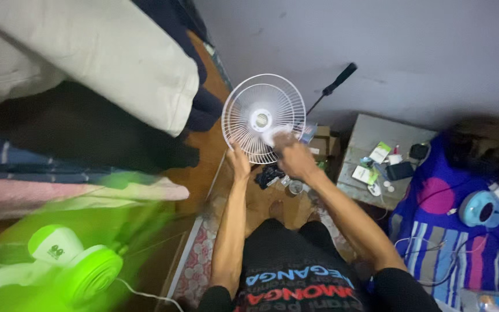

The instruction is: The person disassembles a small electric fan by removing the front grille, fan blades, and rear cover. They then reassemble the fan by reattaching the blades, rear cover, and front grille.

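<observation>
A round white wire fan grille (244, 101) is held upright in front of me. My left hand (238, 159) grips its lower left rim. My right hand (293, 155) presses a white cloth (277, 132) against the grille's lower right, close to the white centre hub (260, 119). Below the grille, small dark parts (268, 175) and a small round container (295, 187) lie on the wooden floor near my feet.
A small green and white fan (82, 268) lies at lower left. Folded bedding (88, 52) is stacked at upper left. A grey low table (371, 138) holds small boxes and gadgets. A long black-handled tool (335, 85) leans on the wall. A colourful blanket (469, 242) with a blue device is on the right.
</observation>
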